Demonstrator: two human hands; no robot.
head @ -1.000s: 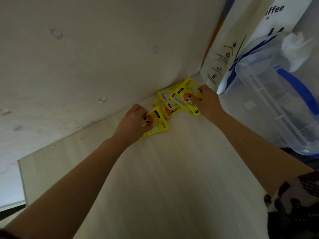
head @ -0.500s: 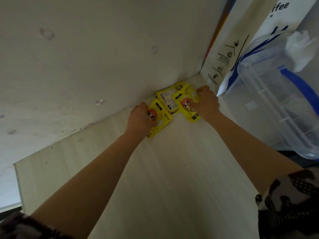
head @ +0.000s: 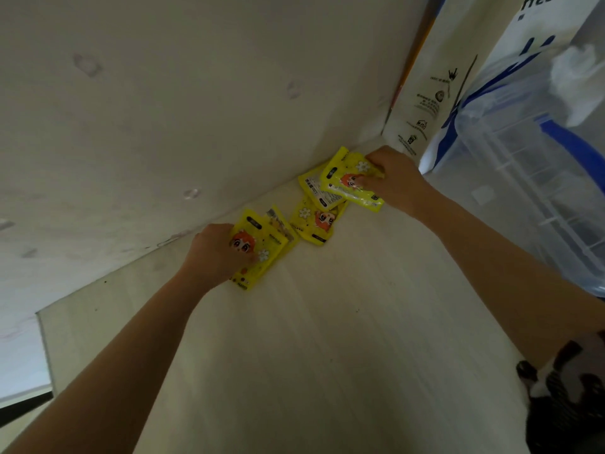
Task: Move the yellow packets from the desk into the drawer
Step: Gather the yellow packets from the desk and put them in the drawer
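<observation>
Picking up the packets is the job right now, and both hands are already on them at the far edge of the desk (head: 327, 355), right where it meets the wall (head: 163, 126). The best way, I think, is to lift each bunch flat and together, with thumbs on top and fingers slid under, so none slip out on the way to the drawer, which is not in view. The left hand (head: 214, 253) holds the near packets (head: 262, 253); its thumb presses on the top one and its fingers seem tucked under the stack. Those packets point their long side away from the wrist, up toward the wall and a bit to the right. The right hand (head: 393, 178) pinches the far packets (head: 350, 188) by their right end, thumb on the cartoon face. Their long side runs out to the left of that grip, sloping down toward the person. Between the two grips lies one loose packet (head: 314, 224), flat on the desk, that no hand holds; its long side points from the wall toward the person. It partly sits under the right hand's bunch, so it could slide when that bunch lifts. Just past the right hand stands a white paper bag (head: 425, 103), and beside it a clear bin (head: 523, 191).
</observation>
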